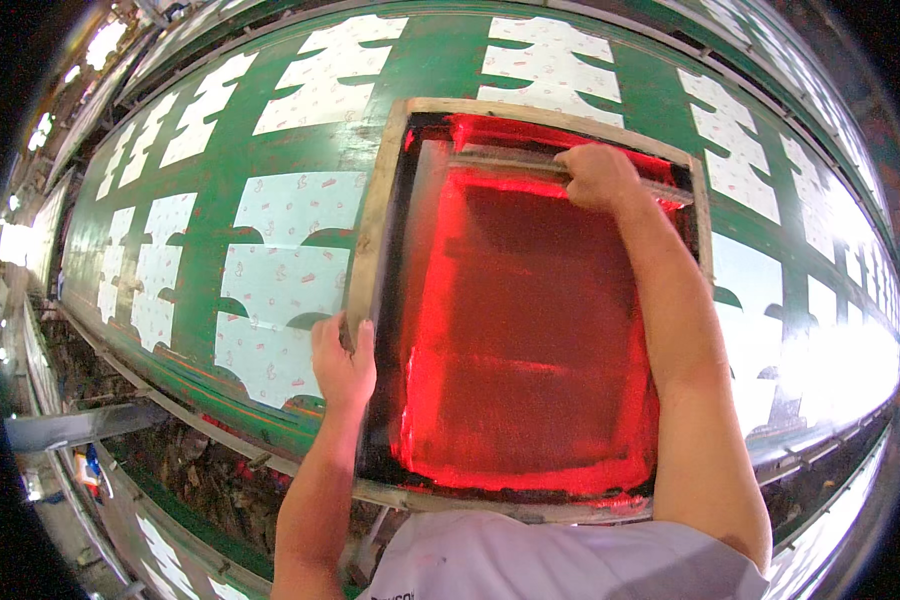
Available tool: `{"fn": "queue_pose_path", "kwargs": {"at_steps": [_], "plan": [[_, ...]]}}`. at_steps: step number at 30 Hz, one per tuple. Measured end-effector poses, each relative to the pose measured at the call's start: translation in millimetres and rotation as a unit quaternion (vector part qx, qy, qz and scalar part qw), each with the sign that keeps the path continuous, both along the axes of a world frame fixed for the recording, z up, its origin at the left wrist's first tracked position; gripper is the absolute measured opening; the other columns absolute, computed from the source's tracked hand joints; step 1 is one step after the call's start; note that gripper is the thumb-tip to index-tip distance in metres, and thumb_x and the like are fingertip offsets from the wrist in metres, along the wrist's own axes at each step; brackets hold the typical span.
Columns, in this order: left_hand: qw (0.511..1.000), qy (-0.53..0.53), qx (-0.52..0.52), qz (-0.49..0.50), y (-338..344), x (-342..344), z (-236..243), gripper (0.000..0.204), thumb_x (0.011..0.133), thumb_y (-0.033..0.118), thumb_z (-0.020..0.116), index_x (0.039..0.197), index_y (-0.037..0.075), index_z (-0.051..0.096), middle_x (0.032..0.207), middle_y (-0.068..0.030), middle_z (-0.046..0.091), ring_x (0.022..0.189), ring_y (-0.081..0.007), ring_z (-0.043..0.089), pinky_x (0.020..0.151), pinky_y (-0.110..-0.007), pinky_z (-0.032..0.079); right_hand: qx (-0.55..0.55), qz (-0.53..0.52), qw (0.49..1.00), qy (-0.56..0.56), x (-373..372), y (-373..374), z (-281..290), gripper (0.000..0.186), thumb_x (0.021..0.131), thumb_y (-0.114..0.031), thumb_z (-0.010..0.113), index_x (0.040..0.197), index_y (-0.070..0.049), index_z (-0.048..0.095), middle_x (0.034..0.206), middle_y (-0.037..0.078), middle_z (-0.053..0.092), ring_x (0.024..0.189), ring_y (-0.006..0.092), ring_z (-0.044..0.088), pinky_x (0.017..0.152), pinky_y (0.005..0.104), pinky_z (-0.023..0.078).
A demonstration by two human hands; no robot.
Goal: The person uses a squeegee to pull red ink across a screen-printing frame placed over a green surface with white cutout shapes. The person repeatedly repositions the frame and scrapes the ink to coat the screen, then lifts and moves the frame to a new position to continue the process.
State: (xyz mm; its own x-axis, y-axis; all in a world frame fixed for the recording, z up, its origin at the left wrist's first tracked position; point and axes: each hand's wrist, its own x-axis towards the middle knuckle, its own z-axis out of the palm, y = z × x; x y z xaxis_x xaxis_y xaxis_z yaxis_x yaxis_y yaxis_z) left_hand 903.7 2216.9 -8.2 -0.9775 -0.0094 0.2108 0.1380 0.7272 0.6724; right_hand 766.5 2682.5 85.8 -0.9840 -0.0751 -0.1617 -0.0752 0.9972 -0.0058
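Observation:
A large wooden-framed printing screen (368, 230) lies on the green table in front of me, its far side tilted a little to the right. Bright red ink borders its mesh (545, 290), while the middle looks darker red. My left hand (343, 368) is closed on the frame's left rail, the thumb along the wood and the other fingers partly hidden. At the far end of the screen, my right hand (600, 180) grips a squeegee (505, 163) from above. The squeegee runs across the inside of the frame, with red ink along it.
White fabric pieces with small red prints (300, 205) lie in rows on the long green table (205, 185), left, right and beyond the screen. A metal rail (170, 398) follows its near edge. A grey beam (85, 425) juts out at lower left. Glare whitens the right side.

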Motion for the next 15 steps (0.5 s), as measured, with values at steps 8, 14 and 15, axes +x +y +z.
{"fn": "queue_pose_path", "kwargs": {"at_steps": [8, 14, 15], "plan": [[0.999, -0.005, -0.031, 0.004, -3, 1, -1, 0.049, 0.103, 0.037, 0.077, 0.133, -0.001, 0.069, 0.127, -0.0242, 0.07, 0.123, -0.0469, 0.065, 0.108, -0.057, 0.052, -0.001, 0.014, 0.999, -0.05, 156, -79, 9, 0.041, 0.089, -0.019, 0.071, 0.128, -0.019, 0.082, 0.125, 0.013, 0.083, 0.119, 0.0357, 0.079, 0.102, 0.0533, 0.064], [0.998, 0.016, -0.048, -0.039, -11, -1, -9, 0.058, 0.099, 0.04, 0.081, 0.137, -0.002, 0.067, 0.131, -0.0257, 0.069, 0.126, -0.0473, 0.065, 0.11, -0.056, 0.052, -0.033, -0.015, 0.996, -0.083, 285, -149, 8, 0.045, 0.089, -0.019, 0.074, 0.132, -0.024, 0.081, 0.123, 0.011, 0.08, 0.117, 0.0352, 0.078, 0.101, 0.0514, 0.063], [0.998, 0.013, -0.05, -0.031, -12, 0, -10, 0.059, 0.1, 0.04, 0.081, 0.138, -0.002, 0.067, 0.132, -0.0257, 0.069, 0.127, -0.047, 0.064, 0.11, -0.056, 0.052, -0.038, -0.016, 0.995, -0.088, 304, -159, 8, 0.045, 0.089, -0.019, 0.075, 0.132, -0.024, 0.081, 0.123, 0.011, 0.08, 0.117, 0.035, 0.078, 0.101, 0.0515, 0.063]]}}
